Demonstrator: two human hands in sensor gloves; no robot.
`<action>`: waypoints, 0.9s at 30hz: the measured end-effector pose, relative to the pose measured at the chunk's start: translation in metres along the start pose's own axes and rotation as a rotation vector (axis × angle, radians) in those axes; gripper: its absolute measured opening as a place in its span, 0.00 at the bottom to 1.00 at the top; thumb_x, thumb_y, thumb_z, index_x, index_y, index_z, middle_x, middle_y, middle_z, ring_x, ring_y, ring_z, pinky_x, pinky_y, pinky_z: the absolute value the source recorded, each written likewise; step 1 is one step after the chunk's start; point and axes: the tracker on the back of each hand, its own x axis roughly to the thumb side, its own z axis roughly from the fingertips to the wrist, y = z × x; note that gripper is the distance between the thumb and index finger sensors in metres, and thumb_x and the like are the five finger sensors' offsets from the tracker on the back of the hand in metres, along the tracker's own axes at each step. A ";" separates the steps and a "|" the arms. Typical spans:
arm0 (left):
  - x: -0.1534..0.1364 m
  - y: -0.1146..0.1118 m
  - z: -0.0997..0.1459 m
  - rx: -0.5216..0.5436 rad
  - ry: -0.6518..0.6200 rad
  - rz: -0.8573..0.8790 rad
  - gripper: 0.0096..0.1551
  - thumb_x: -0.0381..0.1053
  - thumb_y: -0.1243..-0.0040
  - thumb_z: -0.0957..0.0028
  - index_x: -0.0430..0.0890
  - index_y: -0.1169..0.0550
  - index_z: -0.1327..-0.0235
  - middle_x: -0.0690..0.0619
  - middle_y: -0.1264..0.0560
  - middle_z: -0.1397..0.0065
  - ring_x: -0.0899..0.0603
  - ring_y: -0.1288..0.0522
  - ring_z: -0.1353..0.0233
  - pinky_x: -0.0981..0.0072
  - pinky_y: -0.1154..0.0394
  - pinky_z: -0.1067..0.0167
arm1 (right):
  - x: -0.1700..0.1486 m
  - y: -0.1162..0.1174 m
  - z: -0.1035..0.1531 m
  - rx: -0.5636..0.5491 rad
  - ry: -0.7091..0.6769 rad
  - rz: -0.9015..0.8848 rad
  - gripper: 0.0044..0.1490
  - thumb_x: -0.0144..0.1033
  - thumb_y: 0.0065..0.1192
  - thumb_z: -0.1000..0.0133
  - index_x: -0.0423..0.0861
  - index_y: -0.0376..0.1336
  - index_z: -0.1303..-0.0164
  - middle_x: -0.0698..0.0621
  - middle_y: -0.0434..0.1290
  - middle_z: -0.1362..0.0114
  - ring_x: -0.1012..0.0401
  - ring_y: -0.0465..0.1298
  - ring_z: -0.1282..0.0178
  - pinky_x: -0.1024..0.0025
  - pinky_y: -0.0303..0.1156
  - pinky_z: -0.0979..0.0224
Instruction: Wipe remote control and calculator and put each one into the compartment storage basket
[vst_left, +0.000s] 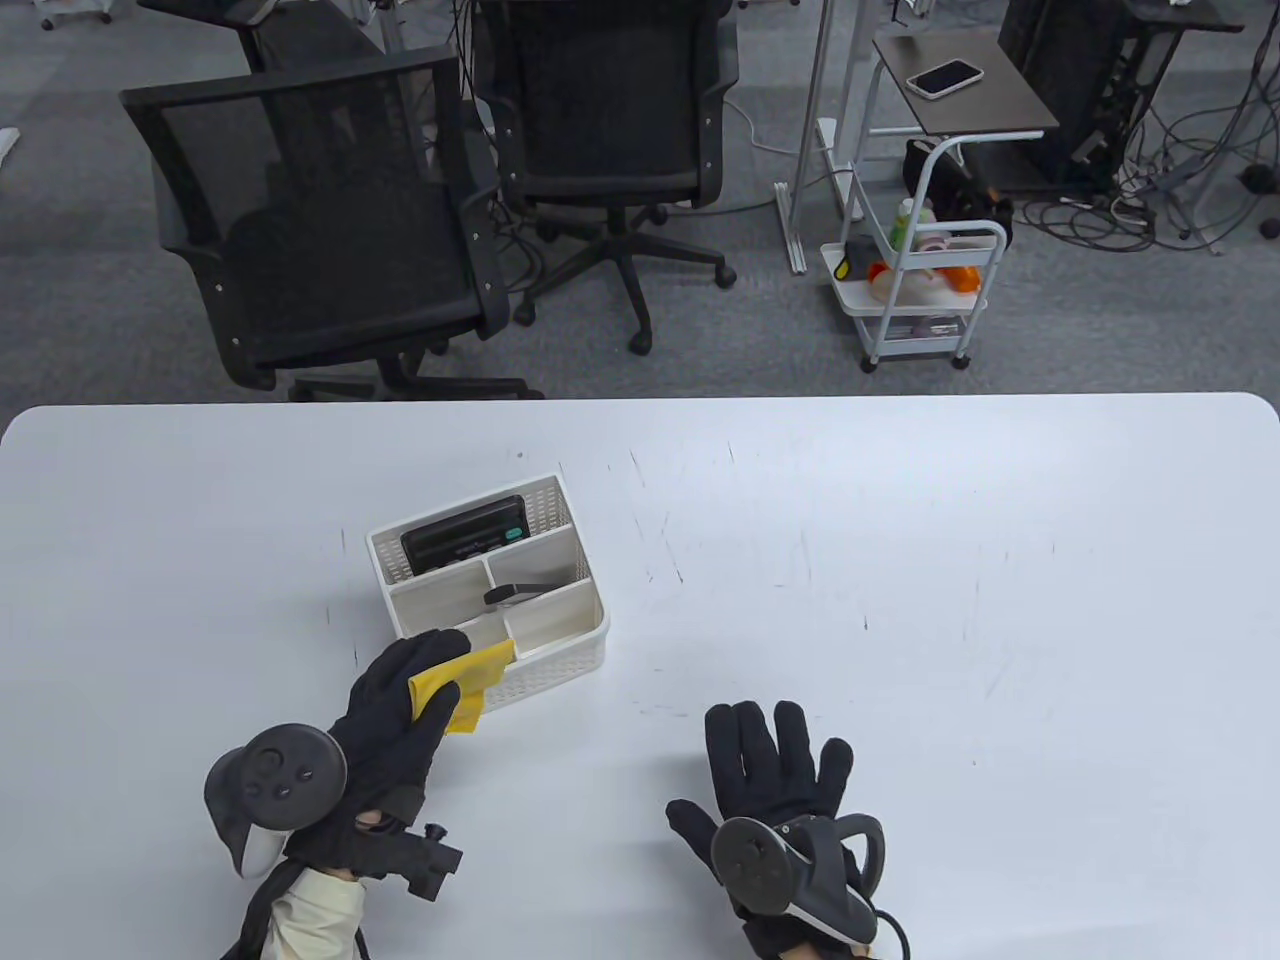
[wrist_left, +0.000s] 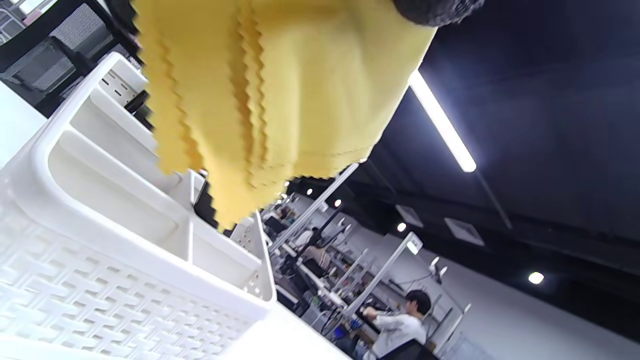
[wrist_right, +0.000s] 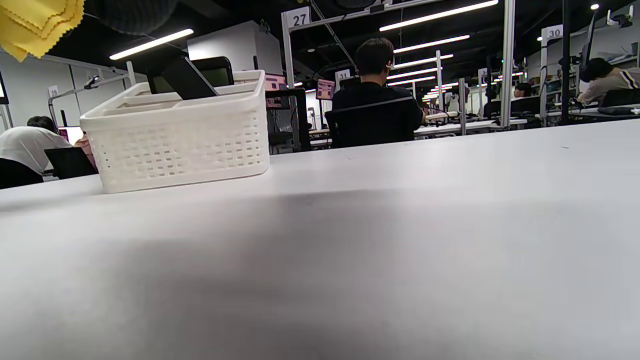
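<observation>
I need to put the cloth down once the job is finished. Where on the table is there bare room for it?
The table is bare right of the basket and beyond the right hand, out to the far and right edges. Left of the basket is bare too. It is crowded only at the basket's near corner, where the left hand holds the cloth.

Two hands in black knit sensor gloves, left hand (vst_left: 395, 715), right hand (vst_left: 775, 775), a round dark-grey tracker with white underside strapped to each, cream sleeve at the left wrist, black cable trailing from the right.
</observation>
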 end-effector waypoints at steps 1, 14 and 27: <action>0.001 -0.001 -0.004 -0.009 0.008 -0.017 0.27 0.59 0.54 0.38 0.62 0.32 0.24 0.49 0.39 0.18 0.30 0.47 0.18 0.34 0.40 0.27 | -0.001 0.000 0.000 0.001 0.006 -0.001 0.56 0.59 0.48 0.36 0.37 0.37 0.10 0.34 0.41 0.12 0.29 0.37 0.17 0.17 0.33 0.33; -0.013 -0.006 -0.056 0.082 0.100 -0.351 0.27 0.50 0.34 0.48 0.66 0.28 0.35 0.62 0.23 0.37 0.42 0.31 0.26 0.35 0.35 0.29 | 0.004 -0.004 0.001 -0.033 -0.039 -0.027 0.54 0.57 0.49 0.36 0.36 0.38 0.11 0.33 0.41 0.12 0.29 0.37 0.17 0.18 0.35 0.32; -0.038 -0.041 -0.047 -0.093 0.047 -0.761 0.20 0.58 0.39 0.44 0.66 0.23 0.39 0.53 0.46 0.12 0.29 0.61 0.16 0.21 0.56 0.30 | 0.004 -0.002 0.002 -0.021 -0.038 -0.038 0.54 0.56 0.49 0.35 0.35 0.39 0.11 0.33 0.41 0.12 0.29 0.37 0.18 0.19 0.35 0.32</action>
